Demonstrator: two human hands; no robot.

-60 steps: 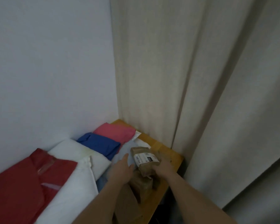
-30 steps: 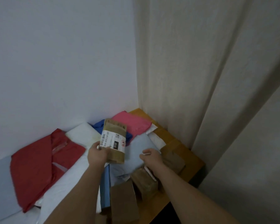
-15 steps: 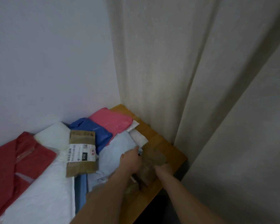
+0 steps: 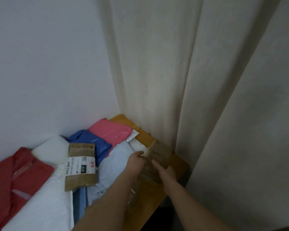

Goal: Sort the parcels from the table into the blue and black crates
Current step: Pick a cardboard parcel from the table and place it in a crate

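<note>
Parcels cover a wooden table (image 4: pixel 145 137) in the room's corner. A brown cardboard parcel (image 4: pixel 160 155) is tilted up near the table's right edge. My left hand (image 4: pixel 137 161) grips its left side and my right hand (image 4: pixel 165 172) holds its lower right side. Another brown parcel with a white label (image 4: pixel 81 165) lies flat on the pile to the left, free of both hands. Around it lie a red bag (image 4: pixel 15 177), white bags (image 4: pixel 45 202), a dark blue bag (image 4: pixel 92 143), a pink bag (image 4: pixel 111 131) and a pale blue bag (image 4: pixel 113 165). No crate is in view.
A white wall (image 4: pixel 48 64) stands behind the table. A cream curtain (image 4: pixel 190 80) hangs close against the table's right edge. More brown parcels (image 4: pixel 140 197) lie blurred under my forearms near the front edge.
My left hand put the labelled brown parcel down on the pile and let go. Both hands then moved right and took hold of a second brown parcel, now tilted up.
</note>
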